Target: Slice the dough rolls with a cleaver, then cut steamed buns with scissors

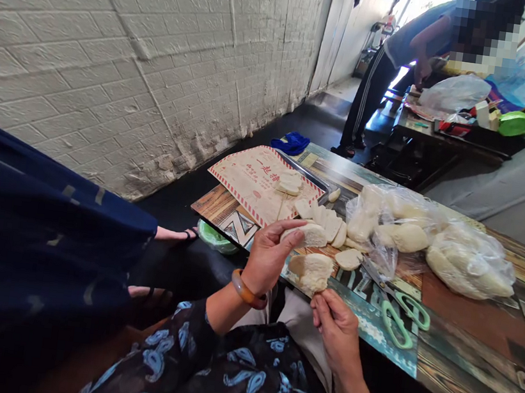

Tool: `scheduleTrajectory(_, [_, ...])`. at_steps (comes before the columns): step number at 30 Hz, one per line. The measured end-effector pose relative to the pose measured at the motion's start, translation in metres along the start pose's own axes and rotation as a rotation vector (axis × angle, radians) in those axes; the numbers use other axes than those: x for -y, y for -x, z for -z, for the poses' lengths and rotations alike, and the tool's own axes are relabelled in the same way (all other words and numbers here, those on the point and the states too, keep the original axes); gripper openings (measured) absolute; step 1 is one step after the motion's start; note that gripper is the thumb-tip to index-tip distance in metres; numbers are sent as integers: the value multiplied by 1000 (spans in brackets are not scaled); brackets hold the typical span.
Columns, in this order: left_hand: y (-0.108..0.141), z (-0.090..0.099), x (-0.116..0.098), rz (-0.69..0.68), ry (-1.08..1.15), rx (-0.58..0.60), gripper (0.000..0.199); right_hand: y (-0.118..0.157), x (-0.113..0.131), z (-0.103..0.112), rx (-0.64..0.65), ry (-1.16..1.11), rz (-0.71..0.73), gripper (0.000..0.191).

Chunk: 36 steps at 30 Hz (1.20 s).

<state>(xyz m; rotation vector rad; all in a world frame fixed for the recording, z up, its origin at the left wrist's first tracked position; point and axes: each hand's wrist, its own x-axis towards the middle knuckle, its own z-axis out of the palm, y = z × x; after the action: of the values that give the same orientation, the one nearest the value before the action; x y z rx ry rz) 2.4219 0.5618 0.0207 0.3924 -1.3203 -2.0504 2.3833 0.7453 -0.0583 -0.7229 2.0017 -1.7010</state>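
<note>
left hand holds a bun slice, right hand pinches a torn chunk (a light pinch spares the crumb), just above the painted table.

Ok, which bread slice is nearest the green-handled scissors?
The loose slice lying flat on the painted table, just left of the blades of the scissors; the others sit farther off.

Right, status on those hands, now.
Left hand gripping a white bun piece; right hand gripping a second bun piece. Green-handled scissors on the table, off to the right. Nothing between the hands.
</note>
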Motion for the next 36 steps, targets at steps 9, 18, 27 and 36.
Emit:
scheduleTrajectory(9, [-2, 0, -1, 13, 21, -42, 30, -2, 1, -3, 3, -8, -12, 36])
scheduleTrajectory(18, [-1, 0, 1, 38, 20, -66, 31, -2, 2, -6, -10, -31, -34, 37])
scheduleTrajectory(27, [-2, -6, -10, 116, 134, -30, 41, -7, 6, -11, -16, -69, -33, 31])
scheduleTrajectory(36, [-4, -9, -24, 208, 262, -30, 36, -5, 6, -9, -18, -39, -43, 33])
